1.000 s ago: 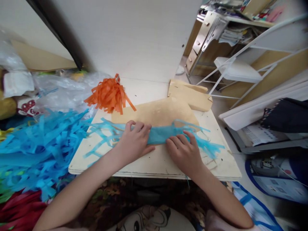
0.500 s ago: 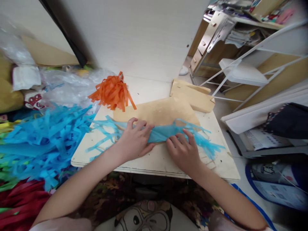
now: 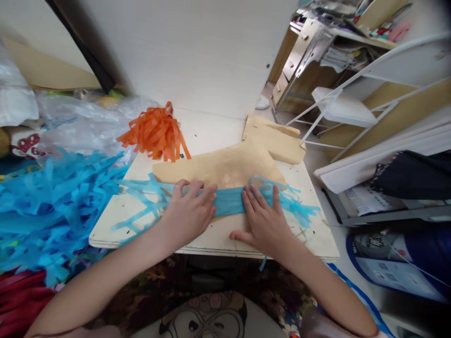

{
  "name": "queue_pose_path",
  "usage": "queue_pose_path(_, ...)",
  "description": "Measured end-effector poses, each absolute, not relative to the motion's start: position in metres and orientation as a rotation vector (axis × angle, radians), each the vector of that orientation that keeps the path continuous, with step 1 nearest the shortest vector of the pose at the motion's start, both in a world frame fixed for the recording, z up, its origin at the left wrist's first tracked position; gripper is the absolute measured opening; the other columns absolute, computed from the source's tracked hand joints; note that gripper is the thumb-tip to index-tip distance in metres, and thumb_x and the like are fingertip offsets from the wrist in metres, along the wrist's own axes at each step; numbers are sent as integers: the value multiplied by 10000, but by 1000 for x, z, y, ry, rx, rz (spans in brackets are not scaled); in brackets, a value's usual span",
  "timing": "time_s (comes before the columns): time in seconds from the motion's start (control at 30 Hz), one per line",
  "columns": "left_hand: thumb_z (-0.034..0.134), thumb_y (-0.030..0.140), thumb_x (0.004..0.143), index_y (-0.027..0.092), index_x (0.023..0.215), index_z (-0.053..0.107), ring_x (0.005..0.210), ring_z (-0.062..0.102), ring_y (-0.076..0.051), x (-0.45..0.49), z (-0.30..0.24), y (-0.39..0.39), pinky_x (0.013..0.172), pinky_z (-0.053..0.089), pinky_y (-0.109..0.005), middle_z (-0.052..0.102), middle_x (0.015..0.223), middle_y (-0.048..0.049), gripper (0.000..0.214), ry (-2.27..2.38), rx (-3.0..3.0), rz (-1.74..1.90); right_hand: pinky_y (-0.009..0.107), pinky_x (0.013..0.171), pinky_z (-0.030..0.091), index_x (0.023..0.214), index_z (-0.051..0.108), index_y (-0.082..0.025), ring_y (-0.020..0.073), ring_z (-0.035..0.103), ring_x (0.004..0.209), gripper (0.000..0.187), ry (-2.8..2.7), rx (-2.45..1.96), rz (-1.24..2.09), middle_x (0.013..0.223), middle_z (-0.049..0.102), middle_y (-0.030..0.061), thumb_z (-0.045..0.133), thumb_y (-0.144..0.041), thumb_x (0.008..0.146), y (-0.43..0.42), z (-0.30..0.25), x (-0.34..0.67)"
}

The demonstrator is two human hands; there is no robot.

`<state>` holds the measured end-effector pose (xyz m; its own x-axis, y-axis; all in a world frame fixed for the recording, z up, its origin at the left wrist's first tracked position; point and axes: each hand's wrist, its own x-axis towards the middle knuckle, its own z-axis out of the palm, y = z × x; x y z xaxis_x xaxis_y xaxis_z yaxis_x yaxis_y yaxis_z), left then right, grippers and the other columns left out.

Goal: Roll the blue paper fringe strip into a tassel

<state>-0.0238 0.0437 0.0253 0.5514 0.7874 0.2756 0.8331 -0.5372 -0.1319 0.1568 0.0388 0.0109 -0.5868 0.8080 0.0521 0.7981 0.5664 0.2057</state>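
Both hands, left hand (image 3: 188, 213) and right hand (image 3: 262, 220), lie flat and unclenched, pressing my blue fringe strip (image 3: 225, 201); it seems thin, light, tearable, better held by its uncut middle

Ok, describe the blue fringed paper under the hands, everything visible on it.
The blue fringed paper looks like thin tissue: a solid band in the middle with loose cut strips fanning out at both ends. It lies flat, left to right, across the pale board and over the lower edge of the tan cardboard cutout. The left hand and the right hand press flat on it, fingers spread, covering parts of the band.
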Motion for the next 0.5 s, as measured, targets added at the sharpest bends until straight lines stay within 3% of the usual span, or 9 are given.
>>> queue_pose_path(0.1,347,250,790,161,844,590,951,456,-254,-13,24,41,812,253,-491,546,1061,-81,264,-1400,-2443,-427,553,946,20,1164,385,38,313,183,1179,932,2746,1388,343,1215,338,224,295,-730,644,37,11,166)
queue_pose_path(0.2,286,335,807,100,984,531,1107,359,-256,10,15,33,925,162,-499,467,1168,-130,383,-1244,-2457,-606,569,936,20,1169,397,4,323,173,1179,845,2790,1356,361,1218,346,206,374,-671,660,37,11,167)
queue_pose_path(0.33,231,467,790,-23,1181,346,1200,231,-249,22,-2,25,971,220,-362,348,1256,-183,638,-1201,-2831,-396,580,931,19,1164,405,2,334,174,1175,797,2815,1305,366,1226,340,197,424,-612,656,39,8,168)
queue_pose_path(0.5,268,528,760,-17,1197,330,1197,230,-274,-8,-6,13,947,279,-375,279,1281,-210,701,-1374,-2799,-222,558,947,38,1152,395,51,321,186,1175,873,2826,1327,371,1225,327,215,297,-680,685,39,9,170)
